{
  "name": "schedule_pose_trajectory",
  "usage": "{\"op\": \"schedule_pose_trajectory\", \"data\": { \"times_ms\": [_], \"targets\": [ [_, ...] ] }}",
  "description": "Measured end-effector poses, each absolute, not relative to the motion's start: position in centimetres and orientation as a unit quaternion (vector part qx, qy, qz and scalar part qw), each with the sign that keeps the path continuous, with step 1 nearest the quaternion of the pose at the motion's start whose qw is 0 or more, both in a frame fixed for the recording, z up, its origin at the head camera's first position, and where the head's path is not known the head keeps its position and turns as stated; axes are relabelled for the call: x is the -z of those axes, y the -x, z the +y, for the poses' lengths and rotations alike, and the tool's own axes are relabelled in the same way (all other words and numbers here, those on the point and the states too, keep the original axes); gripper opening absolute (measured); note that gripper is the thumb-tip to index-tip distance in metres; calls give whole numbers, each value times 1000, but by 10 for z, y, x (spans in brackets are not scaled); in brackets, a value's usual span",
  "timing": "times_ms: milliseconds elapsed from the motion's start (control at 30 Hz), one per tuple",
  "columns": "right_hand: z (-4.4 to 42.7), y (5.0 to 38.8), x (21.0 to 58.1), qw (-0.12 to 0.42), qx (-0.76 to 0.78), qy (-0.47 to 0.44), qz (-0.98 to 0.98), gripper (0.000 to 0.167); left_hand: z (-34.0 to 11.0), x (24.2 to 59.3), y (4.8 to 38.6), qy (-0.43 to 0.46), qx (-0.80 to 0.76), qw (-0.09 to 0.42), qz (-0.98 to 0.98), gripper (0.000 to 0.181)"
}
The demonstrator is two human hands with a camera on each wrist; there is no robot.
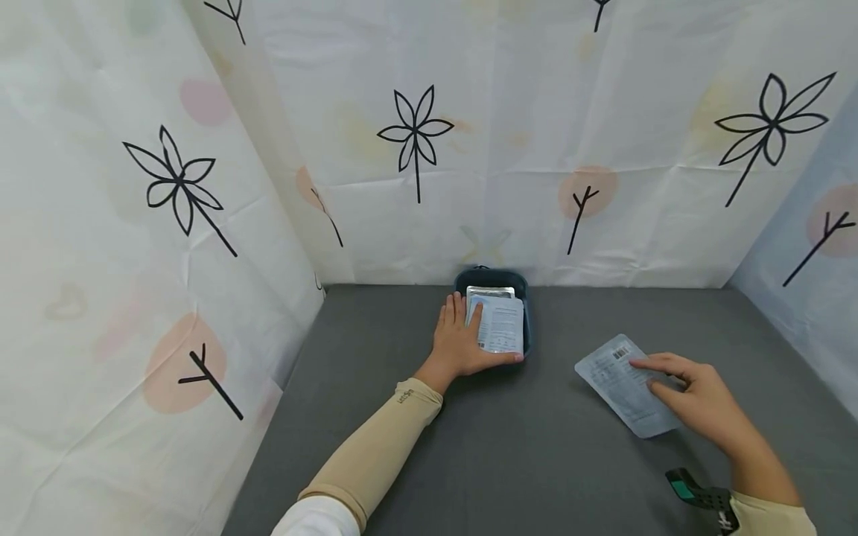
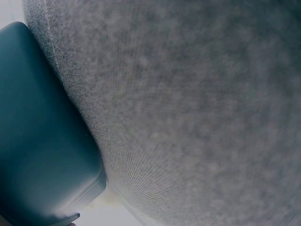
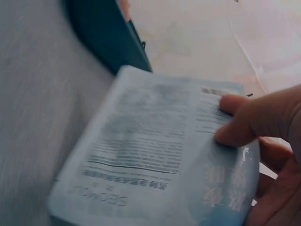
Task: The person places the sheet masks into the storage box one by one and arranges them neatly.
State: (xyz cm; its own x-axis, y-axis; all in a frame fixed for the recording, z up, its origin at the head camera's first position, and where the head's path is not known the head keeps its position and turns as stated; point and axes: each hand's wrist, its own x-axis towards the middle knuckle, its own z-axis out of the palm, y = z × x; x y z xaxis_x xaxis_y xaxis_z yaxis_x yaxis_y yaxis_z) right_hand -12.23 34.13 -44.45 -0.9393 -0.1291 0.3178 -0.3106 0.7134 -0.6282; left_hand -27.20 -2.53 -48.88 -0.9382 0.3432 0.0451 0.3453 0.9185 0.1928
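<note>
My right hand point(image 1: 700, 398) pinches a light-blue printed sachet point(image 1: 620, 383) by its right side, above the table. In the right wrist view, thumb and fingers grip the edge of this flat sachet point(image 3: 141, 141), whose face is covered in small print. Over at the back, my left hand point(image 1: 459, 342) rests on the left and front rim of a dark teal bin point(image 1: 527, 327), thumb spread along the front. Inside the bin lie printed sachets point(image 1: 503, 324), a silvery one behind. The left wrist view shows the bin's outer wall point(image 2: 42, 127) but no fingers clearly.
A grey tabletop point(image 1: 509, 461) spreads under both arms. White patterned cloth point(image 1: 496, 208) hangs along the table's back and both sides, and the bin stands close to the back cloth. A black strap with a green patch point(image 1: 684, 487) sticks out from the right wrist.
</note>
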Motion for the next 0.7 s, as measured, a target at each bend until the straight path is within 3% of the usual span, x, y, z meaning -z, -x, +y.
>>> {"op": "schedule_pose_trajectory", "data": {
  "times_ms": [367,700],
  "targets": [
    [291,164,438,209,-507,-24,-836,35,-25,488,273,175,107,11,-979,134],
    [242,218,438,157,-719,81,-672,46,-24,487,273,166,118,16,-979,140]
  ]
}}
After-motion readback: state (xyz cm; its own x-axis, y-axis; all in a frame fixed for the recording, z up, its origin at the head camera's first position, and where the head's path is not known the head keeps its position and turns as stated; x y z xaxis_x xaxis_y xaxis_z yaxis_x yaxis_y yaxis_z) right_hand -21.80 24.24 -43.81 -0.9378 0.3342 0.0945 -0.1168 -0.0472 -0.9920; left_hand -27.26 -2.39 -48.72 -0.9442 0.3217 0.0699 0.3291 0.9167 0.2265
